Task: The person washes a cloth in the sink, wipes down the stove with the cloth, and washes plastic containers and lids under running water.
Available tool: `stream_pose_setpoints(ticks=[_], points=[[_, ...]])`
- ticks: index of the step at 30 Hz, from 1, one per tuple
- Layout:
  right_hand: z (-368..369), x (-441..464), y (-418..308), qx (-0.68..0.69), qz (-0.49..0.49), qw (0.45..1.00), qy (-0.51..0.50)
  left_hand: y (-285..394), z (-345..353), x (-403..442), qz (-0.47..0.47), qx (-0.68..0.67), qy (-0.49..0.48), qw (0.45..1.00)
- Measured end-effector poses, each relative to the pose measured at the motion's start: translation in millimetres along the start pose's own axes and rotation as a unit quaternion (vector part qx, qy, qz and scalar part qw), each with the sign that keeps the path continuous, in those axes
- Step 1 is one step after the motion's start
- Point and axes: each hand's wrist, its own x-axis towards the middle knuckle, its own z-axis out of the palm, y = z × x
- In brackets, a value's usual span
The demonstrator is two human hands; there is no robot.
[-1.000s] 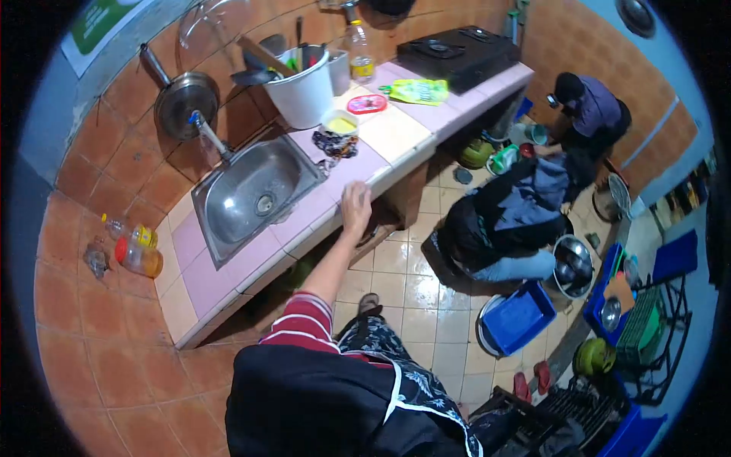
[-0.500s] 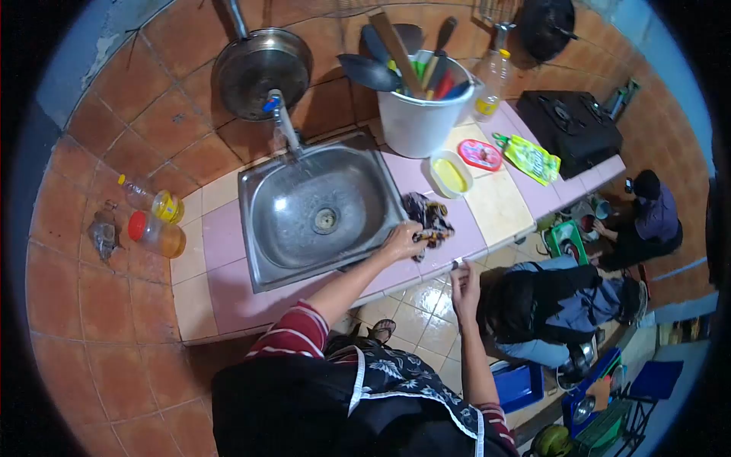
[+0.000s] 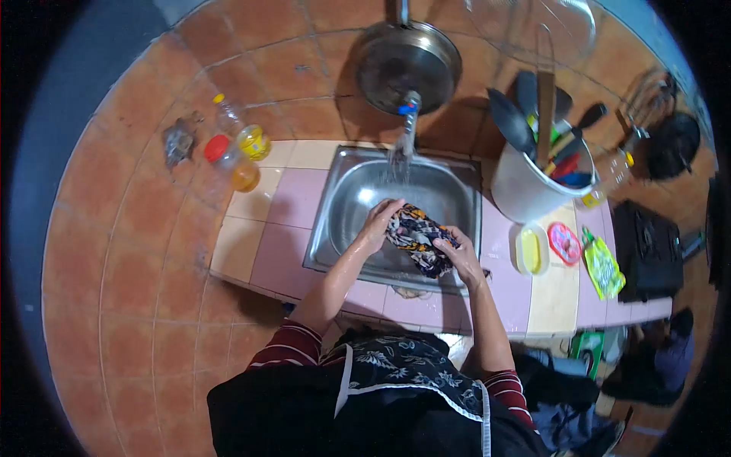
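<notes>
A bunched patterned cloth (image 3: 420, 232), dark with white and orange, is held up over the near part of the steel sink (image 3: 324, 236). My left hand (image 3: 378, 222) grips its left side. My right hand (image 3: 460, 254) grips its right side, thumb on top. Most of the fingertips are hidden behind the cloth. Beyond the hands, the tap (image 3: 408, 126) with a blue part points down into the basin, and what looks like running water shows below it.
Right of the sink stand a white bucket of utensils (image 3: 518, 183), a tub with a yellow block (image 3: 531, 250), a pink container (image 3: 564, 243) and a green pouch (image 3: 603, 266). Bottles (image 3: 236, 167) stand left. A pan (image 3: 409, 65) hangs above. People work at lower right.
The cloth has gone from the counter right of the sink to above the basin. My right hand has come from the counter's edge to grip it too. The view has swung right.
</notes>
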Motion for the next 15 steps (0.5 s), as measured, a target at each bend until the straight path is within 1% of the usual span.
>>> stream_pose_setpoints(ticks=[2, 4, 5, 6, 8, 9, 10, 11, 12, 13, 14, 15], points=[[3.9, 33.8, -5.0, 0.064, 0.064, 0.994, -0.055, 20.9, -19.8, 1.5, -0.025, -0.03, 0.026, 0.999], [26.3, 55.7, -38.3, 0.233, 0.095, 0.967, -0.029, 51.5, -18.4, -7.7, -0.039, -0.068, 0.022, 0.997], [29.9, 71.7, -45.4, 0.262, 0.078, 0.96, -0.051, 42.7, -39.8, 9.1, -0.045, -0.056, 0.001, 0.997], [32.4, 88.3, -47.1, 0.277, 0.069, 0.956, -0.063, 34.2, -50.1, 19.5, -0.041, -0.057, 0.009, 0.997], [44.4, 113.0, -60.7, 0.272, 0.03, 0.956, -0.105, 25.0, -57.5, 32.2, 0.006, 0.122, 0.045, 0.992], [43.7, 130.0, -58.4, 0.272, 0.029, 0.955, -0.112, 31.0, -50.5, 25.8, -0.004, 0.094, 0.004, 0.996], [41.7, 150.5, -48.5, 0.2, -0.027, 0.974, -0.1, 27.0, -48.9, 25.6, -0.007, 0.066, 0.019, 0.998], [40.9, 166.1, -45.3, 0.125, -0.084, 0.985, -0.085, 32.2, -46.9, 24.2, -0.018, 0.103, 0.028, 0.994], [40.3, 160.4, -72.1, 0.191, -0.062, 0.978, -0.054, 36.4, -44.0, 19.6, -0.031, 0.138, 0.038, 0.989], [33.7, 162.8, -83.6, 0.169, -0.048, 0.984, -0.039, 38.9, -44.9, 16.6, -0.031, 0.136, 0.044, 0.989], [24.1, 165.8, -90.3, 0.147, -0.034, 0.988, -0.024, 45.1, -46.6, 16.1, 0.014, 0.232, 0.023, 0.972], [15.0, 166.9, -94.0, 0.147, -0.033, 0.988, -0.027, 52.6, -46.2, 16.9, 0.06, 0.326, 0.001, 0.944]])
